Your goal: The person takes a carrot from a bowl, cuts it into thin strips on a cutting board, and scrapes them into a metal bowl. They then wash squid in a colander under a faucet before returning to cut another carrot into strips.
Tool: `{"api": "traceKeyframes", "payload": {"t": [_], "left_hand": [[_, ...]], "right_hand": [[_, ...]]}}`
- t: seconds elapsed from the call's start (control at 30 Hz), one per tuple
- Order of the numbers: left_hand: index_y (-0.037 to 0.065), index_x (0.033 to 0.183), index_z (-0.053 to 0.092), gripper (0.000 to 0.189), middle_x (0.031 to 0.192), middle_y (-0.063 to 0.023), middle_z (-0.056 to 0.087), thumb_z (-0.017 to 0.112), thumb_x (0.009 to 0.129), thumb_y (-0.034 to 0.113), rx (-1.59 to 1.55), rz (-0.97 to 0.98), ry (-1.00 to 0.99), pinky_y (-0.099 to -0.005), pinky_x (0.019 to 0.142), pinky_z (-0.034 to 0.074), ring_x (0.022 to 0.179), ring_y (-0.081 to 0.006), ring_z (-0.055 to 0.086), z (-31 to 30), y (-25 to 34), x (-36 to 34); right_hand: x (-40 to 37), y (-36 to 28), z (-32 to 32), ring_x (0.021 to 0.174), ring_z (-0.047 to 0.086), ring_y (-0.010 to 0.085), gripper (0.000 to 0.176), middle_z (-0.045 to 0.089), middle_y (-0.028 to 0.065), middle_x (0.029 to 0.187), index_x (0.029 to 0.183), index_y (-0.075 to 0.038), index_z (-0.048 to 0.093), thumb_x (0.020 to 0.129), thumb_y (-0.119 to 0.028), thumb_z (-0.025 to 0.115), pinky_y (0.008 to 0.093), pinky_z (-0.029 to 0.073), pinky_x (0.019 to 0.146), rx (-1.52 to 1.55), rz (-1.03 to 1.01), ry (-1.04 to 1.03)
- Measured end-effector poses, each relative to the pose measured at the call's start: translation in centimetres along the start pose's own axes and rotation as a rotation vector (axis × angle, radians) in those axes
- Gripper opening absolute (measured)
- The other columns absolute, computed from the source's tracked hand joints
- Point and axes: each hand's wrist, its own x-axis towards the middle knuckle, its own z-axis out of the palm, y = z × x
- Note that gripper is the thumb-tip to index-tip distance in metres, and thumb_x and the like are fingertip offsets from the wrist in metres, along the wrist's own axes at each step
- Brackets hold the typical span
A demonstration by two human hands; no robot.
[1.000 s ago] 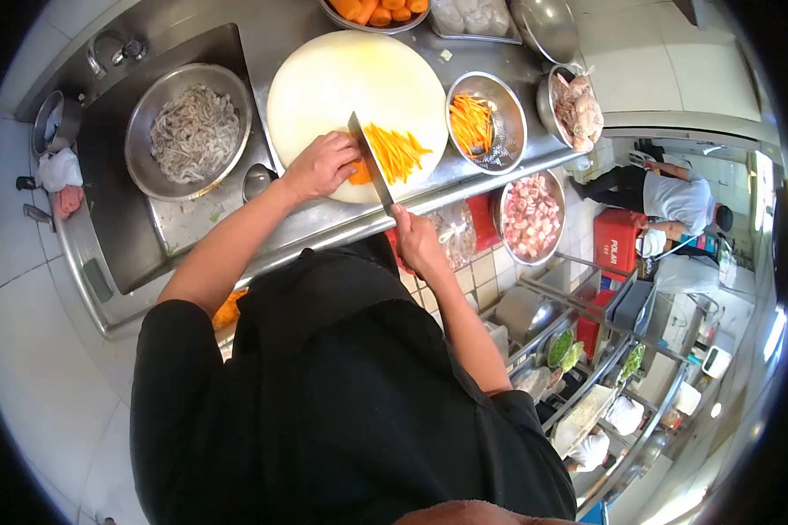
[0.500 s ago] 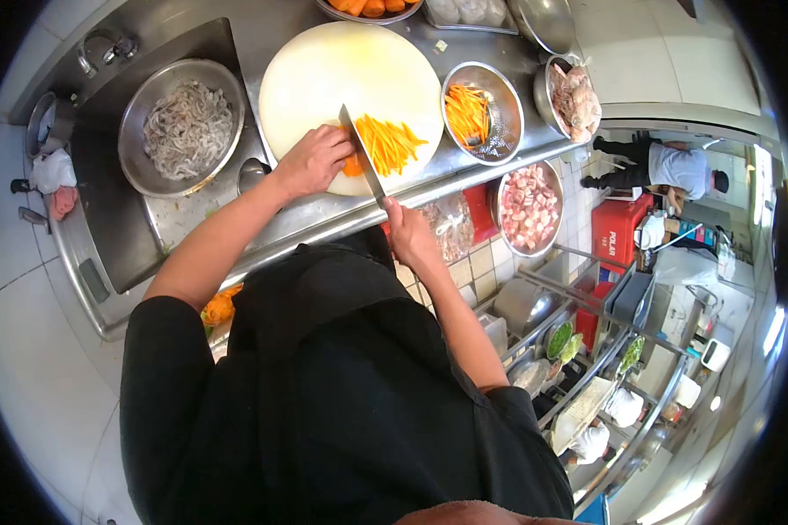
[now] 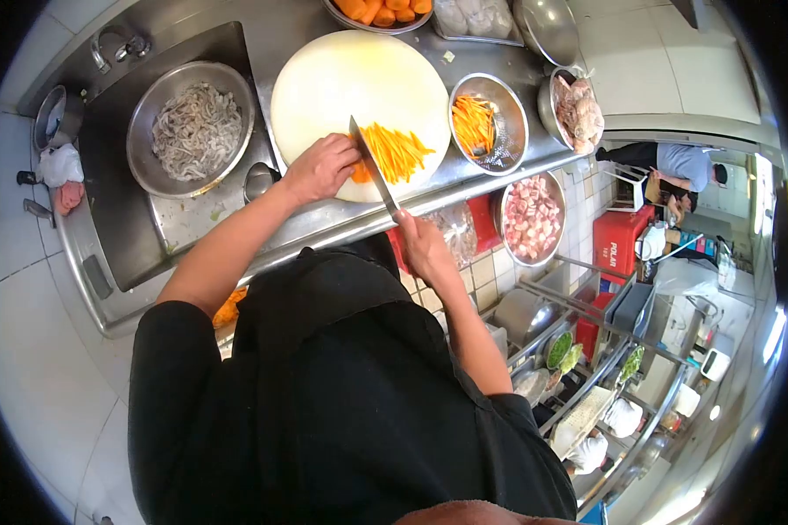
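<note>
A round white cutting board (image 3: 341, 79) lies on the steel counter. On it is a pile of carrot strips (image 3: 400, 153), just right of the knife blade. My right hand (image 3: 426, 245) grips the handle of a knife (image 3: 376, 170), whose blade points away from me across the board. Left of the blade, my left hand (image 3: 326, 166) has its fingers curled down on a piece of orange carrot (image 3: 359, 173), mostly hidden by the fingers and blade. A perforated steel bowl (image 3: 505, 131) with more carrot strips stands right of the board.
A sink on the left holds a bowl of pale strips (image 3: 197, 131). Whole peeled carrots (image 3: 376, 10) fill a bowl at the back. Raw chicken (image 3: 578, 114) sits in a bowl at right, above a lower bowl of diced meat (image 3: 531, 219). Another person (image 3: 678, 166) stands far right.
The whole view has shifted slightly, so the counter appears lower and further right. Both hands stay at the carrot, the knife still in the right one. The far person's pose has changed.
</note>
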Motion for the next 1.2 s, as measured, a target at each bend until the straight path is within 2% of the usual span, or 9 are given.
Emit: {"api": "traceKeyframes", "payload": {"t": [0.1,0.17,0.27,0.33,0.37,0.53,0.63,1.07,1.2], "left_hand": [[-0.002,0.107,0.066,0.024,0.107,-0.0179,0.063,0.069,0.083,0.003,-0.015,0.005,0.033,-0.0446,0.098,0.048,0.106,-0.0382,0.058,0.1,-0.2,-0.3],[-0.002,0.106,0.067,0.024,0.11,-0.0158,0.065,0.07,0.083,0.005,0.0,-0.01,0.009,-0.0431,0.099,0.049,0.111,-0.0361,0.059,0.4,0.0,-0.4],[-0.001,0.104,0.067,0.023,0.109,-0.0156,0.064,0.07,0.082,0.004,-0.003,-0.032,-0.026,-0.0433,0.099,0.049,0.11,-0.0361,0.059,0.1,0.0,-0.2],[-0.001,0.102,0.066,0.023,0.107,-0.0158,0.063,0.071,0.081,0.003,-0.005,0.008,0.006,-0.0434,0.099,0.049,0.108,-0.0365,0.059,0.1,0.1,-0.1],[-0.002,0.102,0.066,0.023,0.106,-0.0164,0.063,0.072,0.08,0.003,-0.014,0.025,0.019,-0.0435,0.098,0.049,0.107,-0.037,0.059,0.3,0.1,-0.2],[-0.003,0.11,0.066,0.03,0.115,-0.0167,0.064,0.074,0.082,0.003,-0.08,-0.027,0.018,-0.0429,0.103,0.049,0.117,-0.0368,0.059,-0.3,0.7,-1.0],[-0.003,0.114,0.066,0.033,0.122,-0.0174,0.064,0.075,0.083,0.004,-0.039,-0.076,0.169,-0.0442,0.104,0.049,0.119,-0.0367,0.059,-1.1,0.9,-2.8],[-0.002,0.097,0.07,0.017,0.108,-0.0151,0.07,0.07,0.08,-0.003,0.07,-0.099,0.11,-0.0421,0.094,0.053,0.106,-0.0333,0.065,-0.6,-0.6,-2.6],[-0.002,0.094,0.071,0.014,0.104,-0.0145,0.069,0.07,0.08,-0.001,0.024,-0.021,0.122,-0.0416,0.09,0.053,0.101,-0.0327,0.065,-0.6,-0.5,-2.1]], "right_hand": [[-0.5,0.8,0.7,0.109,0.062,0.0559,0.07,0.065,0.0406,0.099,0.107,0.01,0.07,0.11,-0.052,0.036,0.0568,0.048,0.093,-0.057,0.049,0.03],[1.4,2.4,1.9,0.064,0.056,0.0318,0.071,0.057,0.0195,0.069,0.1,0.007,0.068,0.109,-0.056,0.038,0.0442,0.044,0.06,-0.023,-0.023,0.039],[2.3,2.4,1.8,0.047,0.057,0.0235,0.072,0.056,0.0122,0.057,0.095,0.005,0.067,0.109,-0.059,0.038,0.0397,0.045,0.046,0.078,-0.041,0.031],[1.0,0.4,0.1,0.052,0.064,0.0319,0.069,0.063,0.0184,0.064,0.106,0.006,0.07,0.11,-0.056,0.038,0.0439,0.05,0.05,0.183,0.103,-0.098],[1.0,0.7,0.3,0.041,0.051,0.0167,0.07,0.054,0.0076,0.057,0.099,0.005,0.069,0.109,-0.057,0.038,0.0349,0.04,0.038,0.223,0.062,-0.087],[1.0,2.2,0.7,0.043,0.054,0.02,0.071,0.055,0.0097,0.056,0.094,0.007,0.065,0.109,-0.058,0.038,0.0361,0.043,0.041,0.135,0.002,-0.073],[0.6,1.6,0.6,0.043,0.055,0.0202,0.071,0.054,0.0098,0.056,0.094,0.007,0.064,0.109,-0.058,0.038,0.0361,0.044,0.042,0.162,0.043,-0.073],[0.2,0.9,0.7,0.048,0.058,0.0228,0.073,0.056,0.0106,0.057,0.092,0.006,0.067,0.109,-0.059,0.039,0.0401,0.049,0.051,0.085,0.088,-0.059],[0.1,0.9,0.9,0.04,0.052,0.0184,0.076,0.052,0.0078,0.051,0.071,0.001,0.059,0.109,-0.061,0.036,0.0361,0.042,0.041,0.154,0.038,-0.027]]}}
